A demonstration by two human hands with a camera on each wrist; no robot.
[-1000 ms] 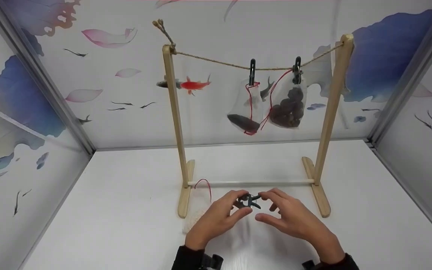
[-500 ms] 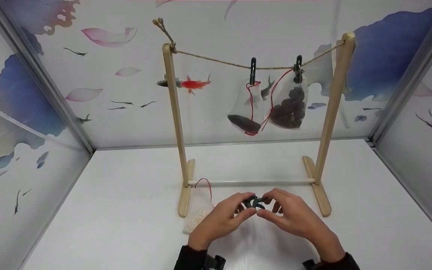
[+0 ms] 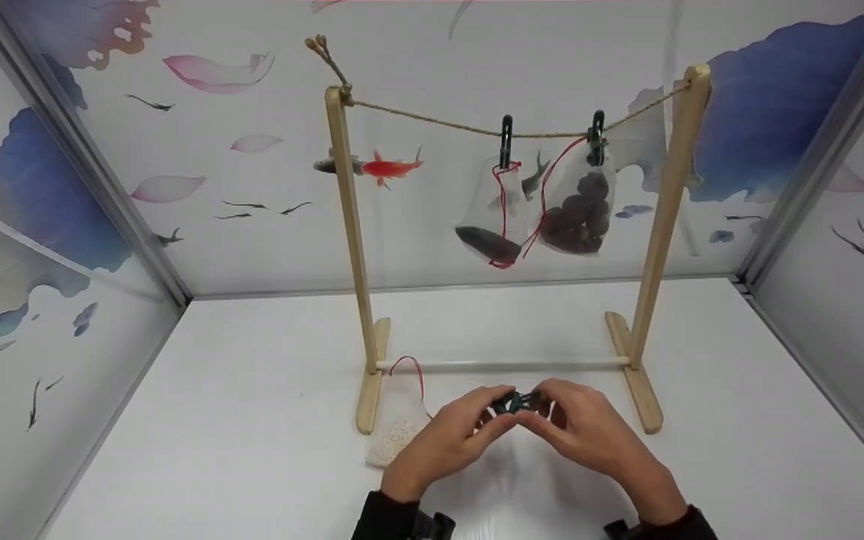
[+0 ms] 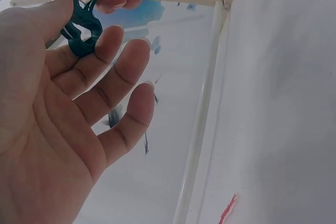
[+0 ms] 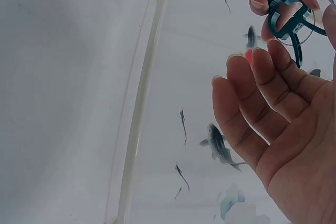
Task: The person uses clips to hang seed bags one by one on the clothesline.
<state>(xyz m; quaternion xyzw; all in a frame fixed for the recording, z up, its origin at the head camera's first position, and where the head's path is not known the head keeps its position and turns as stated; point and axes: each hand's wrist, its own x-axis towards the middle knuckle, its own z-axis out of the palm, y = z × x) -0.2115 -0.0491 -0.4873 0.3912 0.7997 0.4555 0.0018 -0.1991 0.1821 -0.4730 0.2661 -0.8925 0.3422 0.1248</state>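
Note:
A small dark green plastic clip [image 3: 516, 403] is held between both hands just above the table, in front of the rack. My left hand [image 3: 456, 435] grips its rounded end between thumb and fingers; the left wrist view shows the same clip [image 4: 82, 50] there. On its two splayed handles are the thumb and fingers of my right hand [image 3: 586, 427]. Seen from the right wrist, the clip [image 5: 273, 24] has a thin wire loop. A sheer bag [image 3: 393, 441] of pale grains with a red cord lies by my left wrist, partly hidden by it.
A wooden rack [image 3: 361, 262] carries a twine line [image 3: 424, 120]. Two dark clips [image 3: 506, 142] hang from it with a mesh bag [image 3: 503, 244] holding dark contents and a bag of round brown pieces [image 3: 578, 221]. Printed wall panels [image 3: 252, 225] enclose the white table [image 3: 252, 420].
My right hand has closed in on the clip's handles. The left hand and clip have shifted slightly right, uncovering more of the grain bag. The hanging bags barely move.

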